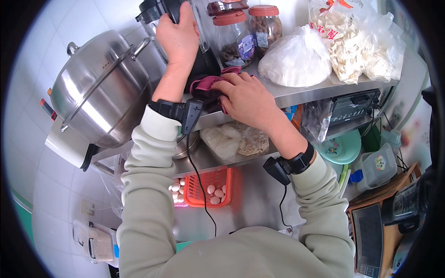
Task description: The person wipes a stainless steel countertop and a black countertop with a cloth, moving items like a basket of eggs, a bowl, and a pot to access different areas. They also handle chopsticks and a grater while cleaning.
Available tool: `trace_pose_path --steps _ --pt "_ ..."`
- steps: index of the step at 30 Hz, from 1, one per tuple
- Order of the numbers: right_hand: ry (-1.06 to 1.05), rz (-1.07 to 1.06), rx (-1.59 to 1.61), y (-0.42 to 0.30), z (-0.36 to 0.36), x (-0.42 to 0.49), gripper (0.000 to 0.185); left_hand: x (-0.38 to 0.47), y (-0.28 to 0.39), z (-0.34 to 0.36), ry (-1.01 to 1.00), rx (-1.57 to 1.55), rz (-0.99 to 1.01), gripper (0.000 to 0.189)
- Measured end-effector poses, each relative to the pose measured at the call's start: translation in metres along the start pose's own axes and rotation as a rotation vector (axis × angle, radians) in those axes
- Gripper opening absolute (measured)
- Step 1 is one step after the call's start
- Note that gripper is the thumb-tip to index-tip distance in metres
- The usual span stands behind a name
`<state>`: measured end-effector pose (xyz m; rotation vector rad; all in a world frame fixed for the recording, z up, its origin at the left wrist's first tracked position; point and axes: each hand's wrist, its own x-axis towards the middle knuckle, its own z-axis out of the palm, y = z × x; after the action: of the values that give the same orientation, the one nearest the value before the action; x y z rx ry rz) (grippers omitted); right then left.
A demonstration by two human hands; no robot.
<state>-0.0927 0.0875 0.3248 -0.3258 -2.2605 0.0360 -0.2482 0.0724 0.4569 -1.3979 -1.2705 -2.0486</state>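
My left hand [179, 38] is closed around the black handle of a blender [205, 64] with a clear jug, near the top of the view. Under my right hand [243, 93] lies a bunched dark red cloth [205, 87], pressed on the steel shelf [295, 93] beside the blender's black base. My fingers rest over the cloth and partly hide it. Left of the blender stands a large lidded steel pot [100, 90]. Jars with red lids [231, 41] stand just to its right.
A white plastic bag [295, 62] and bags of dried food [351, 52] sit on the top shelf at right. Below are bagged foods [222, 140], a toaster oven [354, 106], a green basin [342, 149] and an orange basket [208, 205] with eggs. Thin cables hang from both wrists.
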Motion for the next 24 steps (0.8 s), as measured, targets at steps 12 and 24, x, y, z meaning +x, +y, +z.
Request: trace_pose_path --steps 12,24 --pt "-0.502 -0.335 0.146 0.007 0.048 0.073 0.035 0.050 0.058 -0.006 -0.038 -0.091 0.138 0.041" --pt "-0.797 -0.483 -0.066 0.047 0.134 0.162 0.035 0.050 0.059 -0.016 -0.101 -0.162 0.125 0.037"
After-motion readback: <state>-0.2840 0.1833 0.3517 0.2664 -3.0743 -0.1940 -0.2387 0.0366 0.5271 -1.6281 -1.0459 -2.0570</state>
